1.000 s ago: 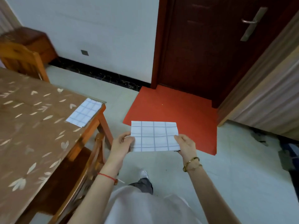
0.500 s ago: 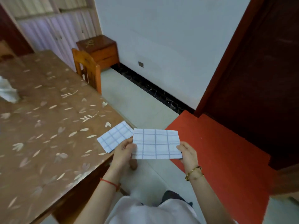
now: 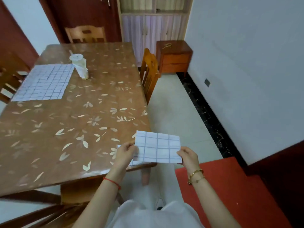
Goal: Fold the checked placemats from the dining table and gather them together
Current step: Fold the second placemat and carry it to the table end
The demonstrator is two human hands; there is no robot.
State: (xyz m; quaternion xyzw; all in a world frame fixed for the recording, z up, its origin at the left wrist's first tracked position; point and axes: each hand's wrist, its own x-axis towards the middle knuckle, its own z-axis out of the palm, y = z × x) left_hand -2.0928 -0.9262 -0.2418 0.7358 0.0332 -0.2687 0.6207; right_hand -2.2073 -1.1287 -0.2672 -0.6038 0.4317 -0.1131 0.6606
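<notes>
Checked cloth has swung from over the floor to the surface [image 3: 74, 129] corner: fingers of your left hand [image 3: 125, 152] and right hand [image 3: 189, 156] pinch the folded placemat [image 3: 158, 146] over the corner placemat [image 3: 119, 146], ready to stack. The spread placemat [image 3: 44, 83] waits unfolded.

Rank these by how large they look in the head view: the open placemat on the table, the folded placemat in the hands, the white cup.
1. open placemat
2. folded placemat, though it is nearer to the camera, which enlarges it
3. white cup, clearly the smallest
</notes>
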